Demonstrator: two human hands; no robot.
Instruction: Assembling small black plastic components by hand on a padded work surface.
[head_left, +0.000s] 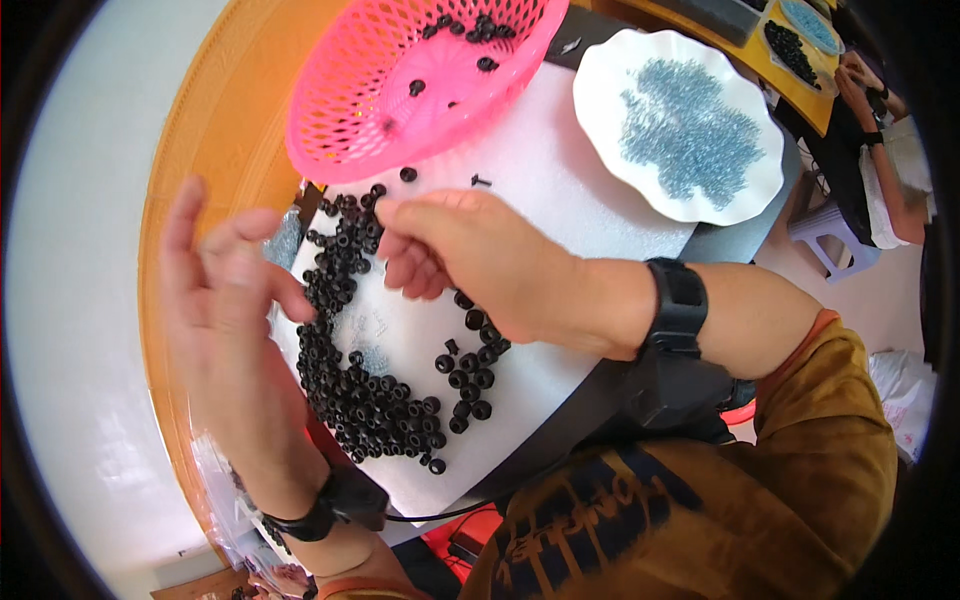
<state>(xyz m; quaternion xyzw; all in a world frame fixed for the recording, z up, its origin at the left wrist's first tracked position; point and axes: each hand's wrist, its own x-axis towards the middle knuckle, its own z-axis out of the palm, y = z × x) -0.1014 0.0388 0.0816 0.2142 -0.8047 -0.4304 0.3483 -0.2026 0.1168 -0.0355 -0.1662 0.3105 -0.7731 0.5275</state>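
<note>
My left hand [235, 270] is raised at the left beside the pile of small round black plastic parts [370, 410]. Its fingers are spread, slightly smeared by motion, and nothing shows in them. Over the upper part of the pile, my right hand [455, 245] is closed, thumb against curled fingers; whatever it may hold is hidden. More black parts [470, 380] lie in a smaller cluster below the right hand. Between the two groups, a few tiny clear-blue pieces [372, 358] are scattered on the white foam sheet [560, 390].
A pink mesh basket [325, 120] with some black parts stands at the far side. To its right is a white scalloped plate [600, 110] heaped with small blue-grey pieces [690, 130]. Another person's hands [858, 85] are at a yellow table, top right, near a lilac stool [835, 240].
</note>
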